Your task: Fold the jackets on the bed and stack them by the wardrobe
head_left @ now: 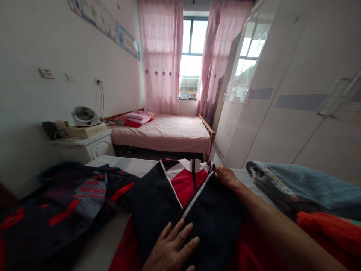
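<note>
A navy, red and white zip jacket lies spread on the near bed in front of me. My left hand rests flat on its lower part, fingers spread, holding nothing. My right hand reaches out to the jacket's collar end at the far right and presses or pinches the fabric there; the fingers are partly hidden. A dark garment with red lettering lies to the left of the jacket.
Folded blue jeans and orange-red cloth lie on the right. A white nightstand with a small fan stands at the left. A second bed sits under the window. White wardrobe doors line the right side.
</note>
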Available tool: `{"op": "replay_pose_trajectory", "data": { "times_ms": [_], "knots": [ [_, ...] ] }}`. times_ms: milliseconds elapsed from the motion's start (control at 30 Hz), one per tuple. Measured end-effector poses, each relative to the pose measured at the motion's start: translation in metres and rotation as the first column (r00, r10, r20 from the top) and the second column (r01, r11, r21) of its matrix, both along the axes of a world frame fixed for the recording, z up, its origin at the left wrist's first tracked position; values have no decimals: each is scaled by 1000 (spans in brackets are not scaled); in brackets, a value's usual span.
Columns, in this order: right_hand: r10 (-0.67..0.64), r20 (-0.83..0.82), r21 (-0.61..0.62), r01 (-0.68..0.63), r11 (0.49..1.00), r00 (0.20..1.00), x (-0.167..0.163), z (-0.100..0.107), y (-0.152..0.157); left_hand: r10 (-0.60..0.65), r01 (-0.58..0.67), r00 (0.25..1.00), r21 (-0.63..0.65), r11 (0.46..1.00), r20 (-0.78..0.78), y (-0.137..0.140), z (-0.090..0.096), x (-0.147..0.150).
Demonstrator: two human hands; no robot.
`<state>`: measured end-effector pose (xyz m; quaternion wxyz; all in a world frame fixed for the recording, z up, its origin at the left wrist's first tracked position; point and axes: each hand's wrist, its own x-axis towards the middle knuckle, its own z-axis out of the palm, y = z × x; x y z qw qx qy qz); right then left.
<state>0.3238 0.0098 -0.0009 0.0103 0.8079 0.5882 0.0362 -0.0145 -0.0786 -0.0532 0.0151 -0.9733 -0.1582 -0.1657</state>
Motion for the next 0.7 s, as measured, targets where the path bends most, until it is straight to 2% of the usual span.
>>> {"op": "replay_pose_trajectory", "data": {
  "times_ms": [267,433,700],
  "knots": [
    [-17,32,-55,19,998,999,-1,2,8,9,-10,1000,-36,999,-30,-4,4,0],
    [-24,23,-24,25,999,999,1,5,8,6,-6,1000,-48,999,12,-2,2,0],
    [-245,-45,124,248,961,969,36,16,7,5,-4,1000,-8,1000,23,0,-3,1]
  ]
}}
